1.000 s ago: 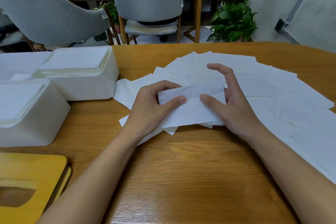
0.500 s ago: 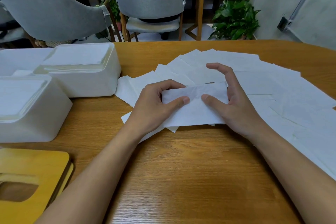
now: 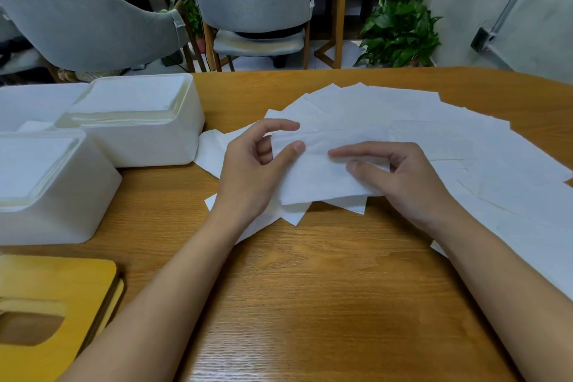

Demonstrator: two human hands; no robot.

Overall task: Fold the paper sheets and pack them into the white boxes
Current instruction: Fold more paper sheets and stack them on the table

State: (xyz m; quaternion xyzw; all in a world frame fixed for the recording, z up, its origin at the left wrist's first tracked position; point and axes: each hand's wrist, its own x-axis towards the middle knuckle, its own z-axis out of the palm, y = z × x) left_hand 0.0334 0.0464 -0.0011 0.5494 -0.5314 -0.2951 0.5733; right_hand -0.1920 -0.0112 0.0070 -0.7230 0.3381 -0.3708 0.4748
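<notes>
Left hand (image 3: 248, 170): it is pinching the left edge of the folded sheet (image 3: 322, 174) between thumb and forefinger, the other fingers curling in.
Right hand (image 3: 403, 186): it is gripping the right part of the same sheet, thumb just under the stretched forefinger.
Folded sheet: it is being held over the loose sheets (image 3: 449, 139), which are lying fanned across the table (image 3: 310, 288) (many overlapping).
White boxes (image 3: 148, 146): they are standing close together at the left, paper stacks showing on top.
Yellow lid (image 3: 55, 285): it is lying at the near left.
</notes>
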